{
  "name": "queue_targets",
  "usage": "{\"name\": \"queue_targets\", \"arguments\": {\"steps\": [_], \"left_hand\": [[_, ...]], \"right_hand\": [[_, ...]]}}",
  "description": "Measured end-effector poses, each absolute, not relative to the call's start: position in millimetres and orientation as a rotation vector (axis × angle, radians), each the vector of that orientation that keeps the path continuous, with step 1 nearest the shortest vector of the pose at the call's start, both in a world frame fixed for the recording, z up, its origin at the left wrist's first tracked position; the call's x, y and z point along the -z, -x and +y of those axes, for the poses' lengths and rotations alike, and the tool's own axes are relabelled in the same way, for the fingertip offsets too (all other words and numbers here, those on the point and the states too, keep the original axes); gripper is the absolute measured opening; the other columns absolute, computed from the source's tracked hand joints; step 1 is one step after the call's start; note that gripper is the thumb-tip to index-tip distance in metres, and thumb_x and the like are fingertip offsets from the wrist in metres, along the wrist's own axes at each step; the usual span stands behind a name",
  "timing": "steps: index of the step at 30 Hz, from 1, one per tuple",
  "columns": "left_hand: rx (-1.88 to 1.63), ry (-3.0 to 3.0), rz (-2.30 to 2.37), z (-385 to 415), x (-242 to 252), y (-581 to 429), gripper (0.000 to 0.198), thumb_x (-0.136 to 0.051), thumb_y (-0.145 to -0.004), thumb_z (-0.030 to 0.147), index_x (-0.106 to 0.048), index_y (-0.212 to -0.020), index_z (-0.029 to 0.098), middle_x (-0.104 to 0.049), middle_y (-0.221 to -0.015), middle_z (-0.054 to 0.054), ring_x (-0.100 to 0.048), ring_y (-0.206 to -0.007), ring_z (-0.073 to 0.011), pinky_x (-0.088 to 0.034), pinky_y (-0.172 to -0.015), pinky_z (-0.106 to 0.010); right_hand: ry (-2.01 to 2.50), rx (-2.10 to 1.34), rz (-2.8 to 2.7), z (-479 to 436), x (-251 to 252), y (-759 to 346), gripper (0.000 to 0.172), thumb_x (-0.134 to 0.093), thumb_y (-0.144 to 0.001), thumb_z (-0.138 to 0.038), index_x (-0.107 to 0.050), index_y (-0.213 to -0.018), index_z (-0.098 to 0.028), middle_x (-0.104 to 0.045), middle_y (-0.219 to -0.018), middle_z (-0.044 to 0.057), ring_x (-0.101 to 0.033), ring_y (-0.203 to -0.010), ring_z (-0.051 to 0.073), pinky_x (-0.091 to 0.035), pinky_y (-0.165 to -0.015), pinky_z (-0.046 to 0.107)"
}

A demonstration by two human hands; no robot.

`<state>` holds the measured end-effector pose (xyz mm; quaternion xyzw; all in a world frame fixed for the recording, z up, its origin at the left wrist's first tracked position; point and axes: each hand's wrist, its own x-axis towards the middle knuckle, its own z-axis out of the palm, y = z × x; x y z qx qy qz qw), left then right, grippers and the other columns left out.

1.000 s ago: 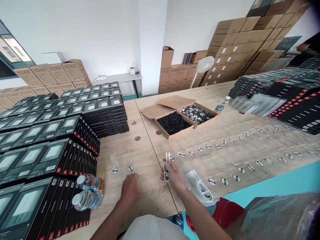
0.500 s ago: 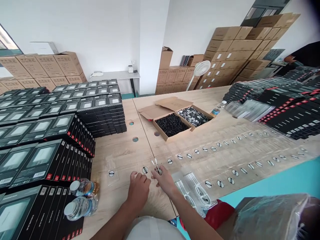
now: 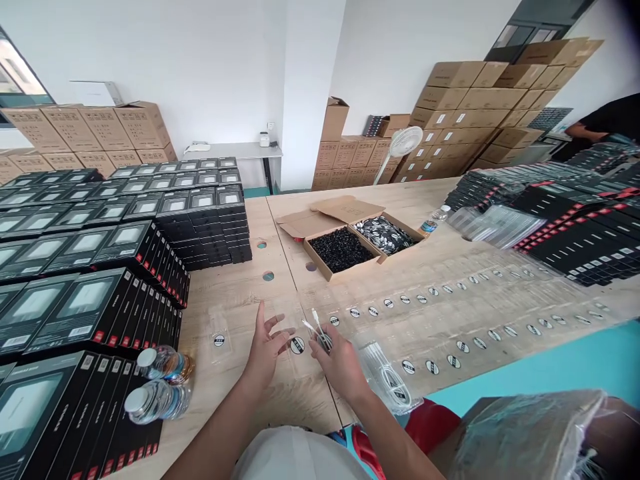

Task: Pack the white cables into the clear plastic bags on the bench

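Observation:
My right hand [image 3: 340,363] is closed around a coiled white cable [image 3: 316,324], whose connector ends stick up past the fingers. To its left, my left hand [image 3: 267,343] pinches a clear plastic bag [image 3: 297,345] with a round black-and-white label. The bag's edges are hard to make out against the wood. Bundled white cables in clear plastic [image 3: 390,377] lie just right of my right wrist, partly behind the forearm. Another labelled clear bag [image 3: 219,340] lies flat on the table to the left of my left hand.
Overlapping labelled clear bags [image 3: 405,300] run in rows to the right. An open carton [image 3: 327,272] of small black parts stands ahead. Stacked black boxes [image 3: 95,300] and two water bottles [image 3: 159,401] are at left; more black boxes [image 3: 575,230] stand at right.
My left hand has turned, its fingers now raised, and the labelled bag has shifted towards my right hand. The cable stays in my right hand. The view has shifted slightly.

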<state>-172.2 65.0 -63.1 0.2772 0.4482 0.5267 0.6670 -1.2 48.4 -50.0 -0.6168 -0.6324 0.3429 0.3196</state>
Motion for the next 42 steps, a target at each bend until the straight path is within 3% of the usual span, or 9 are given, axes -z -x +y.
{"name": "queue_targets", "arguments": {"steps": [6, 9, 12, 14, 19, 26, 31, 38, 42], "left_hand": [[-1.265, -0.647, 0.884, 54.9, 59.8, 168.9, 0.095, -0.074, -0.076, 0.029, -0.015, -0.147, 0.052, -0.043, -0.146, -0.006, -0.066, -0.107, -0.0217, -0.054, -0.089, -0.037], [-1.332, -0.694, 0.924, 57.4, 66.3, 168.3, 0.064, -0.074, -0.076, 0.033, -0.049, -0.135, 0.041, -0.047, -0.144, -0.005, -0.065, -0.110, -0.0227, -0.050, -0.099, -0.042], [-1.369, -0.782, 1.052, 61.3, 73.3, 168.1, 0.026, -0.076, -0.073, 0.038, -0.075, -0.091, 0.020, -0.057, -0.132, -0.010, -0.058, -0.119, -0.0270, -0.047, -0.103, -0.040], [-1.354, -0.796, 1.090, 62.4, 75.0, 165.8, 0.023, -0.077, -0.070, 0.037, -0.075, -0.080, 0.017, -0.060, -0.126, -0.012, -0.058, -0.118, -0.0278, -0.048, -0.101, -0.041], [-1.319, -0.700, 1.009, 60.5, 69.2, 153.1, 0.032, -0.082, -0.065, 0.033, -0.074, -0.092, 0.018, -0.065, -0.118, -0.011, -0.064, -0.105, -0.0245, -0.049, -0.098, -0.043], [-1.256, -0.867, 1.017, 61.3, 65.8, 152.4, 0.024, -0.075, -0.074, 0.039, -0.075, -0.085, 0.018, -0.058, -0.130, -0.013, -0.052, -0.126, -0.0308, -0.049, -0.098, -0.041], [-1.288, -0.774, 1.004, 60.8, 67.0, 153.4, 0.026, -0.076, -0.072, 0.041, -0.073, -0.082, 0.017, -0.050, -0.138, -0.012, -0.055, -0.122, -0.0299, -0.051, -0.095, -0.039], [-1.310, -0.680, 0.994, 58.7, 68.1, 150.9, 0.028, -0.079, -0.068, 0.041, -0.067, -0.070, 0.016, -0.051, -0.138, -0.011, -0.058, -0.118, -0.0310, -0.048, -0.099, -0.045], [-1.269, -0.791, 0.924, 58.8, 68.5, 156.6, 0.024, -0.076, -0.073, 0.040, -0.074, -0.081, 0.018, -0.047, -0.145, -0.012, -0.051, -0.126, -0.0342, -0.042, -0.105, -0.047]], "right_hand": [[1.531, -1.083, -1.584, 44.3, 45.5, 2.7, 0.016, -0.053, -0.086, -0.038, -0.052, -0.089, -0.023, -0.063, -0.073, -0.002, -0.064, -0.065, 0.018, -0.046, -0.063, 0.029], [1.661, -0.852, -1.611, 45.3, 47.9, -0.6, 0.025, -0.042, -0.093, -0.044, -0.055, -0.092, -0.022, -0.066, -0.076, 0.003, -0.064, -0.070, 0.021, -0.044, -0.065, 0.031], [1.832, -0.490, -1.656, 46.5, 49.1, -5.3, 0.035, -0.031, -0.098, -0.046, -0.056, -0.095, -0.022, -0.067, -0.085, 0.007, -0.064, -0.072, 0.023, -0.041, -0.062, 0.031], [1.857, -0.324, -1.748, 45.9, 48.5, -5.6, 0.035, -0.030, -0.099, -0.045, -0.058, -0.096, -0.023, -0.068, -0.091, 0.008, -0.063, -0.071, 0.022, -0.038, -0.060, 0.030], [1.815, -0.273, -1.862, 41.9, 44.7, 4.2, 0.033, -0.032, -0.099, -0.039, -0.060, -0.095, -0.022, -0.068, -0.093, 0.008, -0.063, -0.071, 0.021, -0.035, -0.058, 0.029], [1.594, -1.091, -1.509, 45.3, 37.4, 9.0, 0.029, -0.045, -0.090, -0.045, -0.059, -0.081, -0.022, -0.065, -0.070, 0.002, -0.061, -0.060, 0.018, -0.043, -0.055, 0.028], [1.370, -1.686, -0.968, 49.1, 29.8, 3.4, 0.029, -0.056, -0.080, -0.049, -0.061, -0.081, -0.020, -0.068, -0.077, 0.002, -0.063, -0.060, 0.016, -0.047, -0.054, 0.027], [1.302, -1.866, -0.924, 48.5, 28.1, -1.6, 0.037, -0.076, -0.068, -0.050, -0.061, -0.075, -0.017, -0.067, -0.067, 0.000, -0.061, -0.058, 0.013, -0.044, -0.053, 0.024], [1.192, -2.030, -0.832, 48.9, 32.6, -2.9, 0.036, -0.080, -0.064, -0.045, -0.060, -0.071, -0.016, -0.066, -0.063, -0.001, -0.058, -0.050, 0.011, -0.040, -0.046, 0.022]]}}
